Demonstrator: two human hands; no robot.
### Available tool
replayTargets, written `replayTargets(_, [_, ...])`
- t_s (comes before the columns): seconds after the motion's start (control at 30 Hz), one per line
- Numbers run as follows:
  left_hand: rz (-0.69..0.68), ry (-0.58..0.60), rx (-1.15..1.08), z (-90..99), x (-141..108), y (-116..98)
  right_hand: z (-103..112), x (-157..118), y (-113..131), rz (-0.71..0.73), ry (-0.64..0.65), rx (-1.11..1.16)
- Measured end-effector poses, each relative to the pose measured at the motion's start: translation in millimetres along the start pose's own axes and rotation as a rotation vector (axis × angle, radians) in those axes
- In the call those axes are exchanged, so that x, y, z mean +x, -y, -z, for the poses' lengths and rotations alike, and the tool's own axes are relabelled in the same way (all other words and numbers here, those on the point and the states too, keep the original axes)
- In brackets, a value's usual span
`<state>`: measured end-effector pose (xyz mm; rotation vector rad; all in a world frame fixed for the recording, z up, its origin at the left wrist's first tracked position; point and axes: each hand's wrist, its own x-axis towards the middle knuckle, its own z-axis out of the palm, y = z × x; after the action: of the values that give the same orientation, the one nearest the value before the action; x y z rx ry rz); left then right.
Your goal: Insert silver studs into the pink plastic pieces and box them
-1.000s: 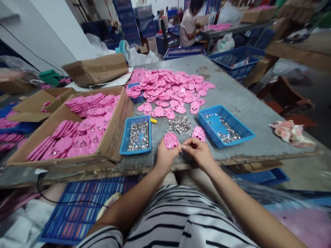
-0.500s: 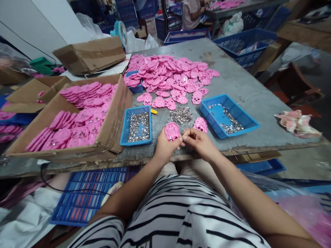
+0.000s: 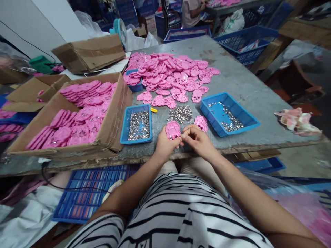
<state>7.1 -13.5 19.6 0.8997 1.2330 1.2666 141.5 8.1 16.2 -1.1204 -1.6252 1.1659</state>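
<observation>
A flat pink piece [image 3: 172,129] is held in my left hand [image 3: 164,144], near the table's front edge. My right hand [image 3: 198,140] is pinched at the piece's lower right edge; whatever lies between its fingertips is too small to make out. Just beyond the hands is a loose heap of small shiny metal parts [image 3: 181,114]. A few pink pieces [image 3: 201,123] lie beside my right hand. More metal parts are in the left blue tray [image 3: 125,125] and in the right blue tray [image 3: 243,128].
A large pile of pink pieces [image 3: 165,72] covers the table's middle. At the left stands a cardboard box [image 3: 117,113] full of pink pieces. A yellow object [image 3: 153,110] lies by the left tray. Crumpled material [image 3: 297,121] is at the right; a person [image 3: 190,13] sits beyond the table.
The view has shifted very slightly. Both hands stay together at the pink piece, with its face tilted a little more toward the camera.
</observation>
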Motion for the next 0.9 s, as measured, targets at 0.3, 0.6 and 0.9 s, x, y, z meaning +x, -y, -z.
replayTargets(0.3, [0.038,0.045,-0.043,-0.3,0,-2,1,-2,-4,0.004,0.0,-0.011])
replayTargets(0.6, [0.257,0.423,-0.157,8.6,-6,-22,20,5,12,0.169,0.136,-0.227])
replayTargets(0.9, [0.293,0.477,-0.141,10.3,-4,-21,25,9,10,0.176,0.264,-0.265])
